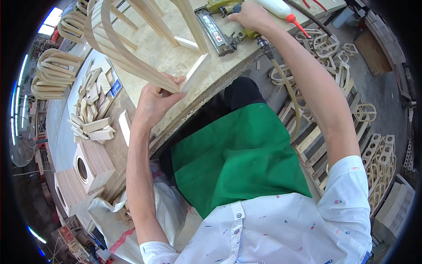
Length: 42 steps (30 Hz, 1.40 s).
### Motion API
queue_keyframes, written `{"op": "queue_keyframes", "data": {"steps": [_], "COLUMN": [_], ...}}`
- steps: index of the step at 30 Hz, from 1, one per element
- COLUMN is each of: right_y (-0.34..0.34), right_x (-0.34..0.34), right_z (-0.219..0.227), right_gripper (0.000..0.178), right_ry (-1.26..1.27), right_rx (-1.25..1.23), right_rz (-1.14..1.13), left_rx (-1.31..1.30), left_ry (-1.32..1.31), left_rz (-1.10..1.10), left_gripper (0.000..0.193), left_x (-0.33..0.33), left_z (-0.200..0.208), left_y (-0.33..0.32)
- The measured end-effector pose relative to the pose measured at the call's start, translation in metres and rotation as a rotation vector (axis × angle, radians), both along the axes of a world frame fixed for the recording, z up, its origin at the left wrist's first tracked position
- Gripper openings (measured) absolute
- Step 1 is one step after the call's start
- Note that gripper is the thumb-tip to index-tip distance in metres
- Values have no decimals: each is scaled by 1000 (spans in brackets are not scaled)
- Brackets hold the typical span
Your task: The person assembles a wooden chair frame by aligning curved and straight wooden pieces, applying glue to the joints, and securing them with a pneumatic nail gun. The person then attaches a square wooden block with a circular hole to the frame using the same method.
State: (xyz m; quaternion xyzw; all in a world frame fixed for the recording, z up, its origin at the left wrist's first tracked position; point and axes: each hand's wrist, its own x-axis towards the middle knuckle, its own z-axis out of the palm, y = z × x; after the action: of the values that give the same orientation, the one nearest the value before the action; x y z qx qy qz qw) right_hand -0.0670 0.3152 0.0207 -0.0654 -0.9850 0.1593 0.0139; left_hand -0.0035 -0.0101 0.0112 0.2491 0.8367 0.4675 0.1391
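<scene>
My left hand (159, 100) is closed on the lower corner of a bent wooden frame (151, 75), thumb and fingers pinching it where the curved leg meets a pale straight wood strip (194, 70). The frame stands on the worktable near its front edge, its arches rising toward the upper left. Farther right, my right hand (251, 18) is wrapped round the handle of a yellow-green air nail gun (216, 34). The gun rests on or just above the tabletop, beside the frame's right leg. A hose (286, 83) runs down from its fitting past the table edge.
Behind the gun lies a white squeeze bottle (273, 7) with a red tip. Loose wood blocks (93, 94) are heaped at the left, near stacked bent frames (55, 72) and layered blocks with round holes (96, 165). More wooden frames (325, 46) lie on the floor at right.
</scene>
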Motion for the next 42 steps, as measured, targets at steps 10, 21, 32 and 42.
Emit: {"op": "queue_keyframes", "data": {"steps": [10,21,32,42], "right_y": [-8,-115,-150,-158], "right_x": [100,235,236,236], "right_z": [33,3,-22,-24], "right_gripper": [26,30,32,32], "right_ry": [292,218,137,166], "right_rx": [-1211,-1823,-1950,-1938], "right_rz": [-159,-322,-257,-257], "left_rx": [-50,-76,-65,-35], "left_ry": [-24,-51,-49,-51], "left_rz": [29,7,17,9], "left_gripper": [21,10,16,13], "left_x": [1,-2,-4,-3], "left_z": [3,2,-2,-2], "left_y": [2,2,-2,-2]}}
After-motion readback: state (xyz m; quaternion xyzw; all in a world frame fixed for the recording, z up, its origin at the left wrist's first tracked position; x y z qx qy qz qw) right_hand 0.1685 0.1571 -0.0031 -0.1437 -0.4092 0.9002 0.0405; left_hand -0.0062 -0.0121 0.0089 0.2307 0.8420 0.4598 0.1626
